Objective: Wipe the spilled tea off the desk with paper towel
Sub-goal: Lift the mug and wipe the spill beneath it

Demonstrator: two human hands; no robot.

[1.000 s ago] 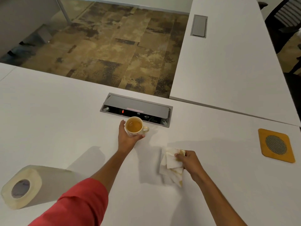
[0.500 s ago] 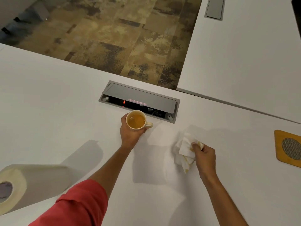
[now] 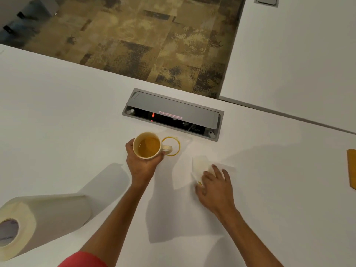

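My left hand (image 3: 141, 166) grips a cream mug of tea (image 3: 148, 145), held just left of a round yellow tea ring (image 3: 178, 147) on the white desk (image 3: 57, 122). The mug's handle points right, over the ring. To the right, my right hand (image 3: 213, 185) presses flat on a crumpled white paper towel (image 3: 201, 166) with a yellow stain at its near edge. The towel lies on the desk, apart from the ring, below and to its right.
A paper towel roll (image 3: 38, 222) lies on its side at the lower left. A grey power box (image 3: 173, 114) with a red light is set into the desk behind the mug. An orange coaster (image 3: 351, 168) sits at the right edge. A second desk (image 3: 298, 54) adjoins at the back right.
My left hand has shifted the mug to the left, uncovering a yellow tea ring. My right hand went from pinching the towel to pressing it flat on the desk.
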